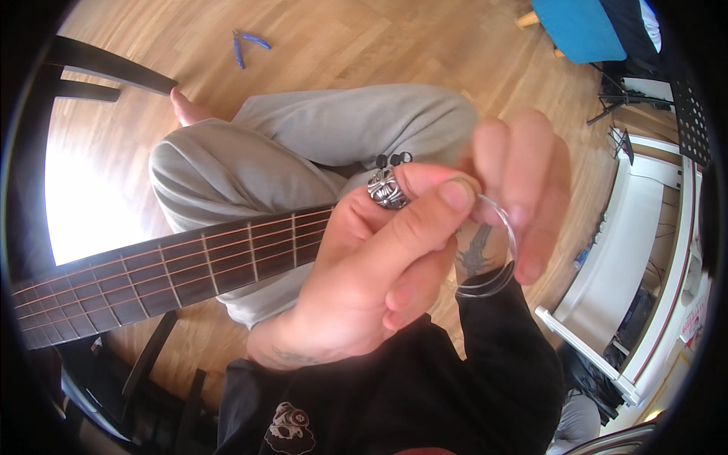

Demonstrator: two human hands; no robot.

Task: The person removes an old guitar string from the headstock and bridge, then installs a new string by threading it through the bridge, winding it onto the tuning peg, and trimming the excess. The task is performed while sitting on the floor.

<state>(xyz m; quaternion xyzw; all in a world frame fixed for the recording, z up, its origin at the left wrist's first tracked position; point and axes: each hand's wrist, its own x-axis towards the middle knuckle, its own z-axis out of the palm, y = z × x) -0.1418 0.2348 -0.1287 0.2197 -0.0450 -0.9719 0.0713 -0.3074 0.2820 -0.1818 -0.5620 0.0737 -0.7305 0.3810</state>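
My left hand, with a silver ring, pinches a thin, clear-looking coiled string between thumb and forefinger. Its loop hangs to the right, over my black sleeve. Close beside it is my right hand, raised and blurred, its fingers bent; whether they grip the string is unclear. A guitar neck with copper-coloured strings slants from the left edge to behind my left hand. Dark tuning pegs show just above the ring. Under the neck are my legs in grey trousers, bent and crossed.
Blue-handled pliers or cutters lie spread on the wooden floor. At left are dark chair parts. A teal upholstered seat and a perforated black music stand are at upper right. White furniture with cables stands at right.
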